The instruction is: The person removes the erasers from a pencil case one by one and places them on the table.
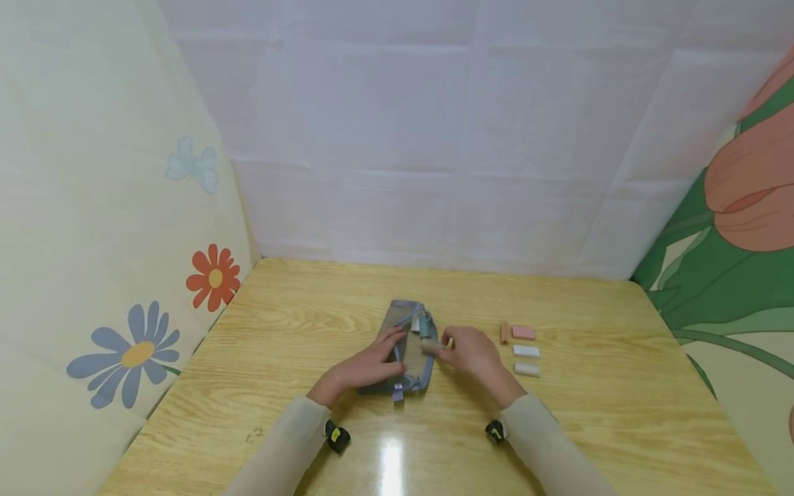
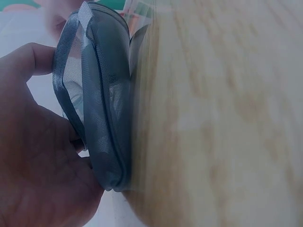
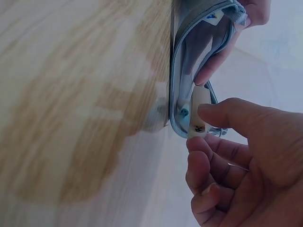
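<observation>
A blue-grey mesh zip pouch (image 1: 387, 375) lies on the table with its mouth open toward the right. My left hand (image 1: 371, 362) holds its upper edge, the thumb at the rim in the left wrist view. At the mouth, my right hand (image 1: 473, 355) pinches a small off-white eraser (image 3: 200, 106) between thumb and fingers. Dark marks show on one end of that eraser. Inside the pouch, a white piece (image 1: 416, 322) and a teal piece (image 1: 424, 325) are visible near the far end. The left fingertips are partly hidden in the wrist views.
Right of the pouch lie several small eraser-like blocks: an orange one (image 1: 504, 333), a pink one (image 1: 523, 333), a white one (image 1: 526, 350) and a beige one (image 1: 526, 370). The wooden table (image 1: 310, 296) meets a white cloth backdrop (image 1: 384, 138) behind.
</observation>
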{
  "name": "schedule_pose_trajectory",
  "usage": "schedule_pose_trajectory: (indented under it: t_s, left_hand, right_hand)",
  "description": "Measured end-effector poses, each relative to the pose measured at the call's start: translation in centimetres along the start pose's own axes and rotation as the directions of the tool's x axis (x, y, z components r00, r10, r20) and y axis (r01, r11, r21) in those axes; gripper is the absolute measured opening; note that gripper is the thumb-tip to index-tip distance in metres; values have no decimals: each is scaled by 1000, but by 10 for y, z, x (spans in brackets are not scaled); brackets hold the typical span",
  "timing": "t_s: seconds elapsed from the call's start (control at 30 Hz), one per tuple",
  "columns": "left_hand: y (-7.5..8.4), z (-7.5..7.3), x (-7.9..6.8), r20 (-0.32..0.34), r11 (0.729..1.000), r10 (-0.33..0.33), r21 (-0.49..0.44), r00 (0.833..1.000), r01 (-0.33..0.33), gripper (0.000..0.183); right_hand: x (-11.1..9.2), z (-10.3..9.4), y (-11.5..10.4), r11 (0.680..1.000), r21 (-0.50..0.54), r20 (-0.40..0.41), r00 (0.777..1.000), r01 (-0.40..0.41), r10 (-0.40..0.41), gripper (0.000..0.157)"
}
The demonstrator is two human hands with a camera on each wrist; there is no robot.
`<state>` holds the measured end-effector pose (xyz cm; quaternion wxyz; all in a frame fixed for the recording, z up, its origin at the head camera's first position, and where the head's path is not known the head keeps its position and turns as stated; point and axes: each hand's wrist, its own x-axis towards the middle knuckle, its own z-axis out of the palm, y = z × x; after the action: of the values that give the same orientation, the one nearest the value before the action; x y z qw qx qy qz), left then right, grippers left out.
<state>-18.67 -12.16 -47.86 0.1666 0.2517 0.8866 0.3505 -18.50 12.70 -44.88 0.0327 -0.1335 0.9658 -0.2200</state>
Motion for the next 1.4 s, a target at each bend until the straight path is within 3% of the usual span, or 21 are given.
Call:
schedule_pose_trajectory:
  t_s: [0.63, 0.87, 1.4]
  left_hand:
    - [0, -1, 0, 13, 1000, -5, 15, 1000, 4, 82]
    - [1, -1, -1, 11, 1000, -1, 17, 1000, 1, 82]
    - [2, -1, -1, 14, 1000, -7, 15, 1000, 7, 82]
  right_hand:
    - [-15, -9, 19, 999, 2, 10, 999, -37, 37, 18]
    - [-21, -10, 27, 999, -34, -21, 999, -29, 28, 28]
    - [-29, -15, 39, 996, -16, -15, 996, -91, 90, 19]
